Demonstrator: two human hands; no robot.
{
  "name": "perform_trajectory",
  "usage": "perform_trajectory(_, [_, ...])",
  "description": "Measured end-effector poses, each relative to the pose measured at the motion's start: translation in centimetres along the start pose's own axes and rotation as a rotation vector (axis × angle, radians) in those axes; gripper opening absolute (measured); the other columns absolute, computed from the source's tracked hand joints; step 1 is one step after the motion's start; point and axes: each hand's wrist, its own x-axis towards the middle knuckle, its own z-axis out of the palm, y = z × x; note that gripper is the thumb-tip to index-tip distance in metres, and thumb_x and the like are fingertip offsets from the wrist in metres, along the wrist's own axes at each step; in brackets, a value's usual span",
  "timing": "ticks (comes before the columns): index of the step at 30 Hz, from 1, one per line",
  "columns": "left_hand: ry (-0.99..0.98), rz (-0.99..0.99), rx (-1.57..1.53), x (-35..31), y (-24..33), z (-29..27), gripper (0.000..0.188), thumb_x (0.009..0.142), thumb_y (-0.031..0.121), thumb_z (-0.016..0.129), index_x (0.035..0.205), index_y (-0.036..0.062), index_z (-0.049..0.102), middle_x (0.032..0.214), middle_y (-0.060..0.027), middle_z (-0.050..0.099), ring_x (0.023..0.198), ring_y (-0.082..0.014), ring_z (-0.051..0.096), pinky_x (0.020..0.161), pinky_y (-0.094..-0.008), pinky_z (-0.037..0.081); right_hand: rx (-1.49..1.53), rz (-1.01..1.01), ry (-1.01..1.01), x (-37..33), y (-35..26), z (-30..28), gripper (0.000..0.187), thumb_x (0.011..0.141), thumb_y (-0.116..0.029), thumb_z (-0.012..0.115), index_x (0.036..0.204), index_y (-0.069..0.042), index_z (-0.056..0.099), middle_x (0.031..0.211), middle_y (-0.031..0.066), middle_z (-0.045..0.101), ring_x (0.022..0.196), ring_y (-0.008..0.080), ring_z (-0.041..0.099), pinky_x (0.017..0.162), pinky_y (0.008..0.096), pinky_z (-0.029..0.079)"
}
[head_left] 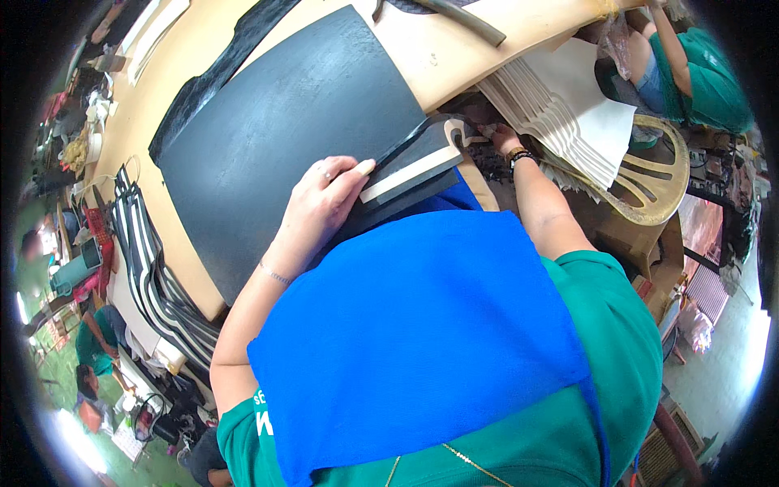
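Observation:
A large black sheet (276,122), which looks like leather, lies on the table in front of me. Along its near right edge, a cream strip (414,172) with a hooked far end rests on a black strip (418,188). My left hand (320,199) is closed, thumb and fingers pinching the black material beside the cream strip's near end. Off the table's right side, my right hand (505,140) reaches down into a dark spot near the hooked end. Its fingertips are lost in shadow, so what they touch is unclear.
Stacked cream wavy-edged pieces (560,105) lie on a tan plastic chair (661,183) at right. Black and white strips (150,252) hang over the table's left edge. A hammer-like tool handle (466,20) lies at the back. A person in green (714,81) sits at far right.

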Motion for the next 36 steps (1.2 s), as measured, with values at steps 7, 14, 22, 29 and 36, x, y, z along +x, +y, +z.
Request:
perform_trajectory(7, [0.032, -0.008, -0.035, -1.0, 0.3, -1.6, 0.023, 0.085, 0.004, 0.072, 0.107, 0.0076, 0.071, 0.096, -0.0101, 0.066, 0.086, -0.0263, 0.066, 0.074, -0.0356, 0.055, 0.012, -0.043, 0.006, 3.2, 5.6, -1.8, 0.078, 0.086, -0.042, 0.074, 0.14, 0.008, 0.046, 0.135, 0.0197, 0.06, 0.126, 0.0273, 0.056, 0.106, 0.0321, 0.041])
perform_trajectory(14, [-0.06, -0.073, 0.151, -2.3, 0.7, -1.7, 0.029, 0.085, 0.01, 0.072, 0.113, 0.0135, 0.07, 0.111, -0.0083, 0.064, 0.095, -0.0258, 0.063, 0.082, -0.0382, 0.052, -0.018, -0.016, 0.112, 1.6, 1.3, 0.1, 0.034, 0.089, -0.029, 0.077, 0.11, -0.004, 0.069, 0.102, 0.0015, 0.071, 0.09, 0.0115, 0.058, 0.081, 0.0268, 0.046])
perform_trajectory(22, [-0.3, -0.057, 0.318, 0.1, 0.7, -1.2, 0.054, 0.091, 0.054, 0.059, 0.139, 0.03, 0.056, 0.156, -0.0131, 0.033, 0.144, -0.0344, 0.032, 0.114, -0.0666, 0.02, -0.403, 0.066, 0.368, -4.5, -1.7, -3.2, 0.05, 0.079, -0.032, 0.075, 0.119, -0.004, 0.066, 0.111, 0.0252, 0.069, 0.108, 0.0381, 0.066, 0.093, 0.0416, 0.051])
perform_trajectory(29, [-0.245, 0.109, 0.254, 5.9, 0.8, 2.2, 0.061, 0.092, 0.061, 0.053, 0.144, 0.0295, 0.05, 0.158, -0.015, 0.03, 0.147, -0.0356, 0.028, 0.112, -0.0718, 0.017, -0.873, 0.267, 0.246, -12.7, 0.1, -6.9, 0.04, 0.086, -0.029, 0.069, 0.119, -0.007, 0.062, 0.124, 0.0241, 0.063, 0.118, 0.0395, 0.06, 0.099, 0.0472, 0.05])
perform_trajectory(36, [-0.169, 0.093, -0.012, 7.8, 0.9, 4.1, 0.074, 0.094, 0.06, 0.052, 0.152, 0.0174, 0.036, 0.158, -0.0178, 0.03, 0.147, -0.0375, 0.027, 0.111, -0.0739, 0.018, -0.163, -0.46, 0.109, -18.0, -17.1, -12.4, 0.017, 0.091, -0.006, 0.071, 0.104, -0.003, 0.061, 0.078, -0.0035, 0.06, 0.069, 0.0034, 0.052, 0.059, 0.0236, 0.044])
